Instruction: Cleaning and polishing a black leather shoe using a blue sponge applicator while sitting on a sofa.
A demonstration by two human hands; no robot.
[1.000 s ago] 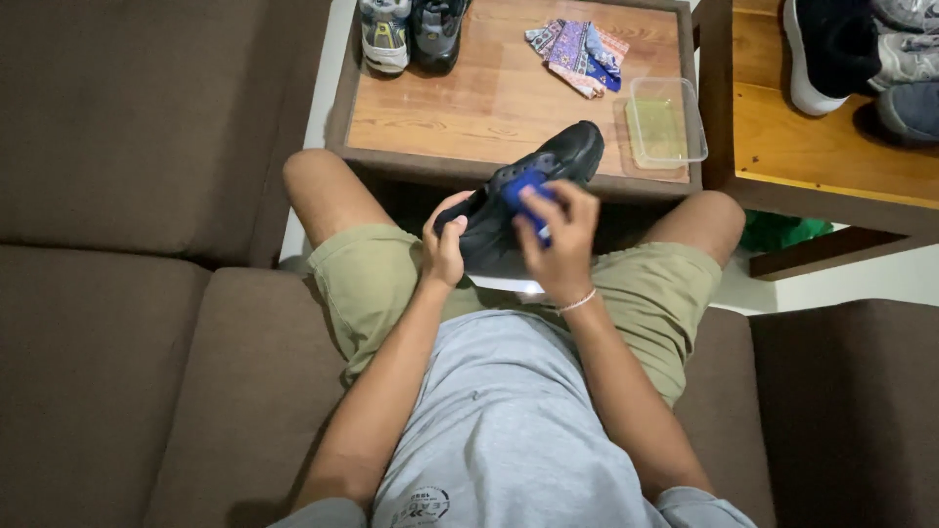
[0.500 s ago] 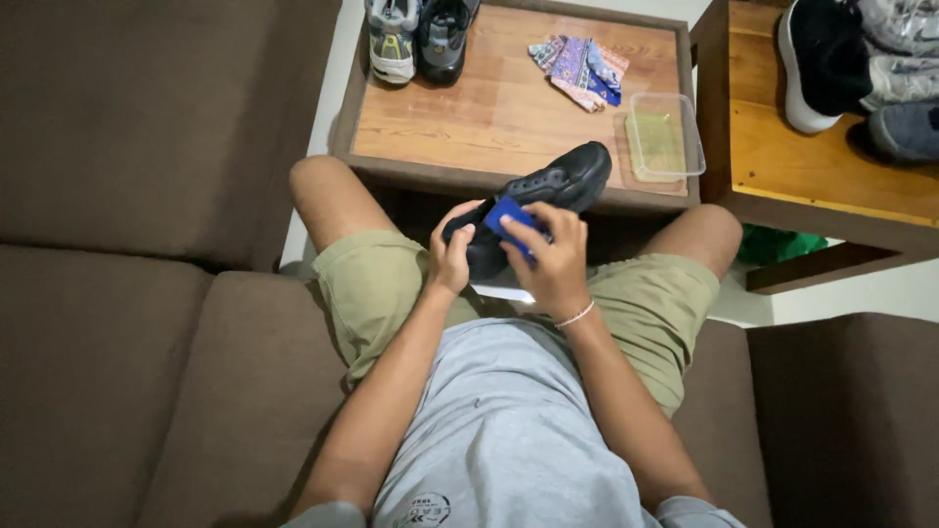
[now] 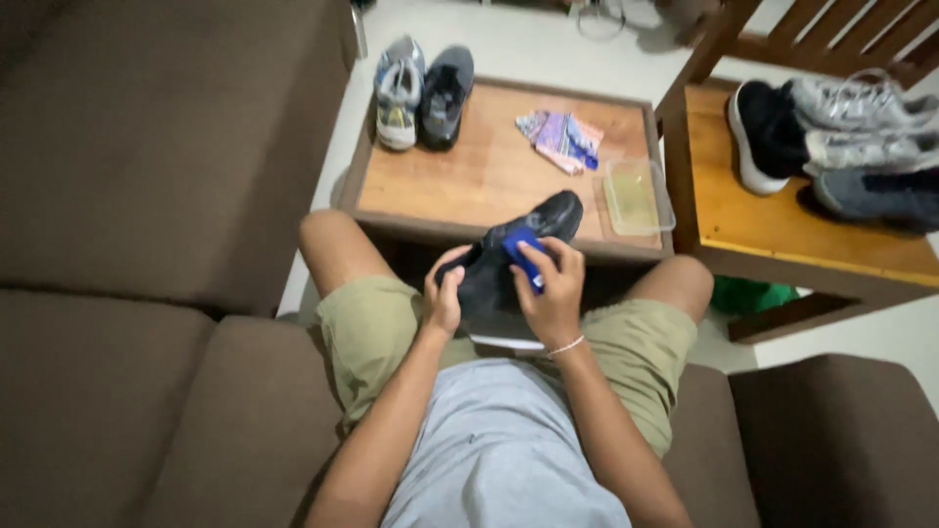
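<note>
I sit on a brown sofa with a black shoe (image 3: pixel 509 259) held over my lap. My left hand (image 3: pixel 445 293) grips the shoe's heel end. My right hand (image 3: pixel 550 288) holds a small blue cloth or sponge (image 3: pixel 523 252) pressed against the shoe's upper side. The shoe's toe points toward the low wooden table (image 3: pixel 489 176) in front of my knees.
On the table stand a pair of grey shoes (image 3: pixel 423 88), a folded patterned cloth (image 3: pixel 560 137) and a clear plastic tub (image 3: pixel 636 196). A wooden chair (image 3: pixel 782 210) at right carries several more shoes (image 3: pixel 831 142). Something green (image 3: pixel 748 293) lies under it. Sofa cushions (image 3: pixel 147 244) fill the left.
My head has tilted up, so more floor and the chair show. The blue cloth has shifted a little along the shoe; both hands keep their grip.
</note>
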